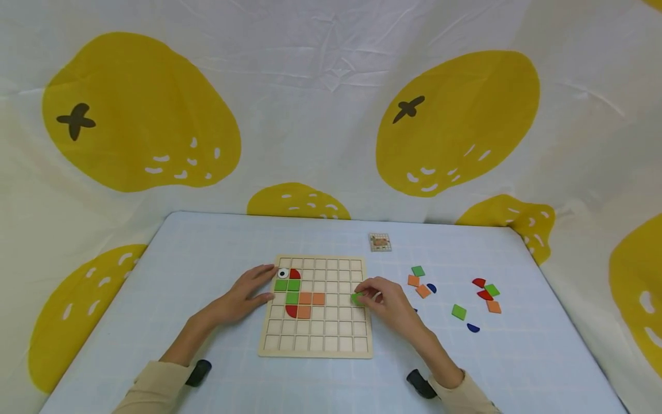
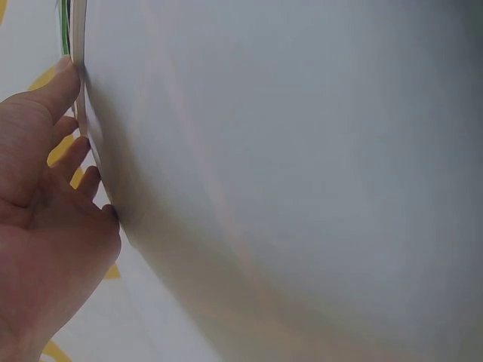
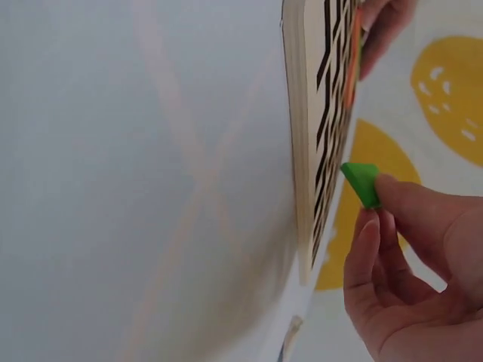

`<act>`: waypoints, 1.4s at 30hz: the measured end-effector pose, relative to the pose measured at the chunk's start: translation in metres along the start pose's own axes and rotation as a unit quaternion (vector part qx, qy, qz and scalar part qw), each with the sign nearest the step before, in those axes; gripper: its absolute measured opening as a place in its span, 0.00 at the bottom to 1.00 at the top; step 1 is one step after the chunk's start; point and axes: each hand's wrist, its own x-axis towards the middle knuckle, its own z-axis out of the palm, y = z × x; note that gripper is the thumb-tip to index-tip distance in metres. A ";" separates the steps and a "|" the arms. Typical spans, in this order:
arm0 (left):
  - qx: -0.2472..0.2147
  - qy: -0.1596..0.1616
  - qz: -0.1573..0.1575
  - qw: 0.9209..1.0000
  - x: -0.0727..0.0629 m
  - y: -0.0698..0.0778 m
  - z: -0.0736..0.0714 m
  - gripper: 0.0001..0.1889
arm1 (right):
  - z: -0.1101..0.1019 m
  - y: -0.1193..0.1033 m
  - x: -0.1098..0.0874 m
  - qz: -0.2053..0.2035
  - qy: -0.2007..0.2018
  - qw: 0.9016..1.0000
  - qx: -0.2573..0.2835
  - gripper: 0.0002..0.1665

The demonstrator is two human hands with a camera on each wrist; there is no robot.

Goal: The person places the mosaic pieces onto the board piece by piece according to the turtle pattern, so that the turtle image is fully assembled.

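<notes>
A square wooden grid board (image 1: 331, 344) lies on the table. On its left side sit a white eye tile (image 1: 283, 273), red quarter-round tiles (image 1: 292, 311), green square tiles (image 1: 293, 285) and orange square tiles (image 1: 305, 298). My left hand (image 1: 238, 300) rests at the board's left edge with its fingers extended; in the left wrist view the thumb (image 2: 64, 87) touches that edge. Over the board's right columns, my right hand (image 1: 384, 299) pinches a green tile (image 3: 364, 184) between thumb and fingertips. In the right wrist view this tile is held tilted beside the grid.
Right of the board lie loose green (image 1: 458, 312), orange (image 1: 494, 307), red (image 1: 485, 295) and blue half-round tiles (image 1: 473, 328). A small pattern card (image 1: 380, 242) lies behind the board's right corner. A lemon-printed cloth (image 1: 310, 86) hangs behind the table.
</notes>
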 end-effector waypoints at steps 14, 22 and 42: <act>-0.002 -0.001 -0.013 1.000 0.002 -0.001 0.001 0.34 | 0.034 -0.018 0.015 0.000 -0.051 0.997 0.057 0.07; -0.005 -0.003 -0.013 1.000 0.002 -0.001 0.001 0.34 | 0.046 -0.023 0.018 -0.001 -0.079 0.994 0.076 0.06; -0.005 -0.003 -0.019 1.000 0.002 0.000 0.001 0.35 | 0.058 -0.032 0.019 -0.003 -0.101 0.993 0.063 0.03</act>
